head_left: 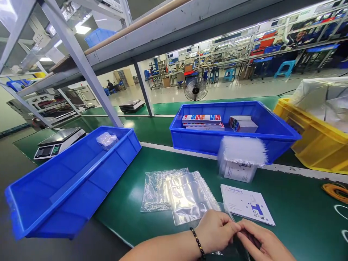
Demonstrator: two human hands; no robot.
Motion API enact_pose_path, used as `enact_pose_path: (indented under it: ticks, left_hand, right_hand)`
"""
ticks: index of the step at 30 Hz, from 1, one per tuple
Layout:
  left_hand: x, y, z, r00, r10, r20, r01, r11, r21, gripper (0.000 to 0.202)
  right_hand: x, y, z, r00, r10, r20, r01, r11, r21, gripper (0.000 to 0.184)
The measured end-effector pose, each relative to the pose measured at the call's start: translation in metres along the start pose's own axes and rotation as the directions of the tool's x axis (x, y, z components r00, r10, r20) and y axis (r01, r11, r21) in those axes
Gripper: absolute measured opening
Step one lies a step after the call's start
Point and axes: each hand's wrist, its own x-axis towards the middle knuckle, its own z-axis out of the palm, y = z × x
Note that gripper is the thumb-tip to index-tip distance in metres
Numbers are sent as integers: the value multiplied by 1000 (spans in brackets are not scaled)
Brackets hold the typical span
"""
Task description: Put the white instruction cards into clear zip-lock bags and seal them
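My left hand (217,230), with a dark beaded bracelet at the wrist, pinches the edge of a clear plastic bag (227,210) at the table's near side. My right hand (262,241) meets it fingertip to fingertip, closed on the same bag, most of which is hidden under the hands. Just left of them lies a stack of clear plastic bags (187,197), with more crinkled bags (155,192) beside it. Behind my right hand rests a flat pile of white printed leaflets (247,203). Farther back stands a stack of filled clear bags (241,156), showing printed paper inside.
A long blue bin (81,185) at left holds a small wrapped bundle (107,140). Another blue bin (195,142) at the back contains printed stacks (202,121). A yellow crate (320,148) stands at right, near orange cable (335,192). Scales (59,142) sit far left.
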Motion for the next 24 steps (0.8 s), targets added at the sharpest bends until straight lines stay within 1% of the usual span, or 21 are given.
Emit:
enact_pose_path:
  ticks: [5, 7, 10, 11, 14, 16, 18, 20, 22, 24]
  left_hand:
    - [2, -4, 2, 999, 44, -5, -43, 995, 86, 31]
    - [2, -4, 2, 999, 39, 9, -39, 995, 93, 32]
    - [1, -4, 2, 999, 4, 39, -8, 994, 108, 35]
    - [1, -3, 2, 999, 5, 41, -9, 994, 108, 34]
    - [0, -3, 2, 999, 32, 25, -34, 996, 80, 30]
    - [1, -3, 2, 999, 47, 22, -48, 998, 47, 29]
    - [1, -2, 2, 998, 49, 36, -49, 999, 16, 28]
    - [1, -1, 1, 998, 50, 44, -50, 999, 4, 28]
    - [1, -1, 0, 997, 62, 42, -62, 998, 15, 30]
    - [1, 0, 0, 996, 81, 44, -83, 996, 43, 31]
  right_hand:
    - [1, 0, 2, 996, 82, 20, -80, 994, -75, 20]
    - [2, -2, 0, 994, 85, 62, -83, 996, -30, 19]
    - [3, -5, -4, 988, 77, 137, -88, 993, 73, 24]
    - [3, -5, -3, 986, 91, 137, -102, 992, 74, 24]
    - [2, -4, 0, 984, 150, 95, -151, 988, 4, 16]
    - [3, -3, 2, 984, 148, 98, -149, 989, 11, 14]
    - [4, -5, 0, 984, 117, 137, -128, 989, 79, 18]
    - [5, -8, -3, 981, 97, 167, -120, 984, 131, 26]
    - [6, -9, -5, 979, 106, 176, -130, 983, 128, 33]
    - [5, -6, -3, 981, 128, 143, -140, 987, 74, 38]
